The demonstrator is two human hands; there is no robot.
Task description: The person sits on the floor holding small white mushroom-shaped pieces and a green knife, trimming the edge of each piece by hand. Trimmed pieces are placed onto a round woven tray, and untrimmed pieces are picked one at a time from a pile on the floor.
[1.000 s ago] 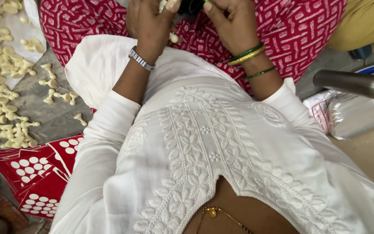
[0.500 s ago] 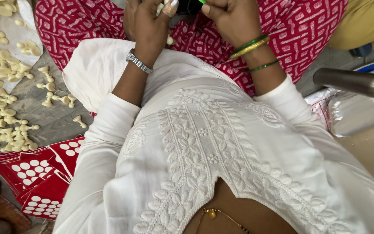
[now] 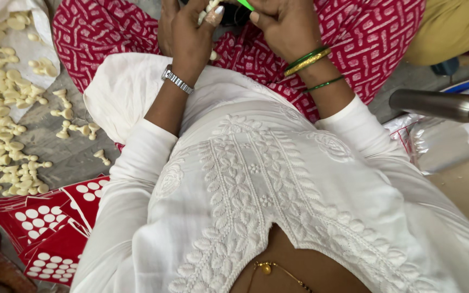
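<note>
My left hand (image 3: 188,35) is at the top centre, over my lap, with its fingers closed around a small cream-coloured plastic piece (image 3: 210,7); a metal watch band sits on that wrist. Close beside it, my right hand (image 3: 286,27) pinches a small bright green piece (image 3: 245,4) at the frame's top edge; green and gold bangles circle that wrist. Both hands meet above the red patterned cloth (image 3: 354,38) on my legs. Another small cream piece (image 3: 213,55) shows just below my left hand. What lies between the fingertips is cut off by the frame.
Several cream plastic pieces (image 3: 6,108) lie scattered on the grey floor at the left, some on a white sheet (image 3: 28,43). Red cards with white dots (image 3: 50,228) are stacked at the lower left. A metal tube (image 3: 441,106) and clear plastic bags (image 3: 446,141) are at the right.
The view has shifted slightly down, so both hands sit higher in the frame. They stay together over my lap, fingers working the small pieces.
</note>
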